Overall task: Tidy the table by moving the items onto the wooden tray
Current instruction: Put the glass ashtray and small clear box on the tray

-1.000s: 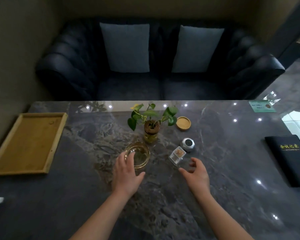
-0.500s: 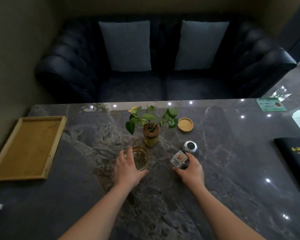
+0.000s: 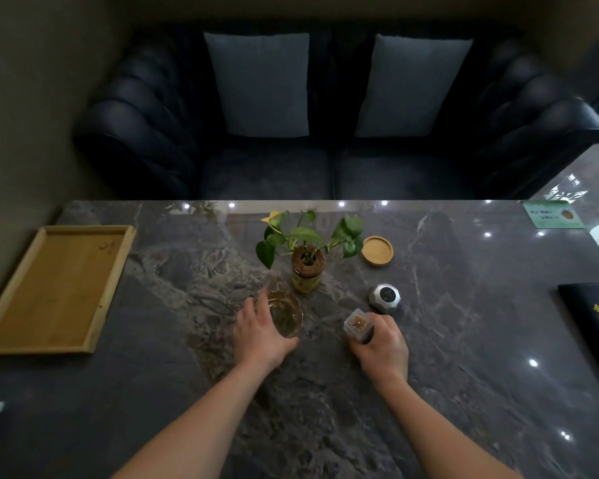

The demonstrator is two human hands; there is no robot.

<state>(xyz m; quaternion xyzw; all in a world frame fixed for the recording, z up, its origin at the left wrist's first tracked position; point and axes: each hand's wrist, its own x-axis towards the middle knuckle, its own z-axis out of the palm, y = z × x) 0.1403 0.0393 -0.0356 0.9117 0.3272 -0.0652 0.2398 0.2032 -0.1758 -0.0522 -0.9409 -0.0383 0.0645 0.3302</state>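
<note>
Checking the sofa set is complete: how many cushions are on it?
2. The left cushion leans on the sofa back; the right cushion beside it. None seems hidden.

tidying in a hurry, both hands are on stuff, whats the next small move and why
Probably lift both and carry them left: the left hand grips the glass bowl, the right hand holds the small clear box, and the wooden tray lies far left.

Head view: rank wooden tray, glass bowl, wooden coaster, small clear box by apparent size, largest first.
1. wooden tray
2. glass bowl
3. wooden coaster and small clear box: alike; the box is nearer, half hidden in the right hand.
</note>
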